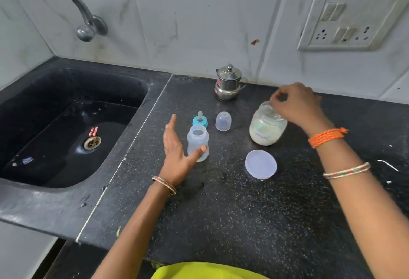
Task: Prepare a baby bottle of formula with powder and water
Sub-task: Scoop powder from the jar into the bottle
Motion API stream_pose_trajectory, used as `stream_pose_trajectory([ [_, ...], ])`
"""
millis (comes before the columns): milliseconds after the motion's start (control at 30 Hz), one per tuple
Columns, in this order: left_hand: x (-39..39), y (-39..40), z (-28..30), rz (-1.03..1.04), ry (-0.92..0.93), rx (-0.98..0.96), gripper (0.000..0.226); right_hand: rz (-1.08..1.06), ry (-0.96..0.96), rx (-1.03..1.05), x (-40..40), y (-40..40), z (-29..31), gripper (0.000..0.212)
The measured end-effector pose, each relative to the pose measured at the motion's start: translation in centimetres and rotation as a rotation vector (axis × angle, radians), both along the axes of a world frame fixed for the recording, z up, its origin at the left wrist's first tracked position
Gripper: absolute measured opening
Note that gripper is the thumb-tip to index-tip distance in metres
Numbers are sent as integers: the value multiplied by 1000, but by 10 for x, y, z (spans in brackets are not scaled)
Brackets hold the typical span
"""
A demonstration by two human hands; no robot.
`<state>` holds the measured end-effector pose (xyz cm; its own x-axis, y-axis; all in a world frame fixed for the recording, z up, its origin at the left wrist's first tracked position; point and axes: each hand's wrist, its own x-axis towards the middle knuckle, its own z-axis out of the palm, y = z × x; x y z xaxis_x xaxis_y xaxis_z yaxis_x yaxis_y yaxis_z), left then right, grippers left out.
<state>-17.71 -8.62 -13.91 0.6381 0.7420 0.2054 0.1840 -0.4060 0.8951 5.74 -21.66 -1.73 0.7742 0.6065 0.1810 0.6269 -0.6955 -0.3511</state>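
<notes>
Standing uncapped, translucent baby bottle (197,142)

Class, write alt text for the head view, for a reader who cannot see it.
A person's right hand reaches into an open powder jar while the left hand touches an uncapped bottle on a black counter. Jar lid, teat, cap and steel pot stand nearby.

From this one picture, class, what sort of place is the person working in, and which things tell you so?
Most likely a home kitchen: a black sink with a wall tap, a dark stone counter backed by tiles, and a small steel pot by the wall.
</notes>
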Motion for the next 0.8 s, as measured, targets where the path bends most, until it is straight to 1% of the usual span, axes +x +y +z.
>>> stream_pose_trajectory([
  [67, 3, -13, 17, 61, -134, 115, 86, -29, 132, -140, 10, -13, 6, 18],
  [133, 13, -25, 34, 48, -262, 247, 74, -21, 235, -225, 15, -15, 6, 25],
  [200, 31, -37, 48, -11, -336, 333, 62, -27, 264, -306, 11, -13, 4, 27],
  [233, 41, -43, 54, -43, -344, 340, 57, -42, 253, -344, 10, -11, 2, 26],
  [267, 52, -48, 57, -76, -332, 322, 53, -59, 241, -377, 8, -8, 1, 24],
  [300, 63, -52, 60, -111, -297, 291, 51, -72, 238, -400, 7, -4, -1, 27],
  [400, 93, -54, 58, -208, -130, 261, 51, -91, 296, -401, 8, 4, 0, 38],
  [533, 118, -44, 47, -238, 29, 223, 51, -85, 281, -382, 16, 6, 0, 39],
  [600, 124, -39, 41, -230, 79, 185, 52, -77, 288, -406, 20, 7, 1, 40],
  [733, 133, -31, 32, -239, 137, 134, 60, -25, 365, -575, 23, 14, 7, 54],
  [800, 137, -30, 30, -260, 157, 91, 63, -5, 395, -608, 24, 21, 8, 56],
])
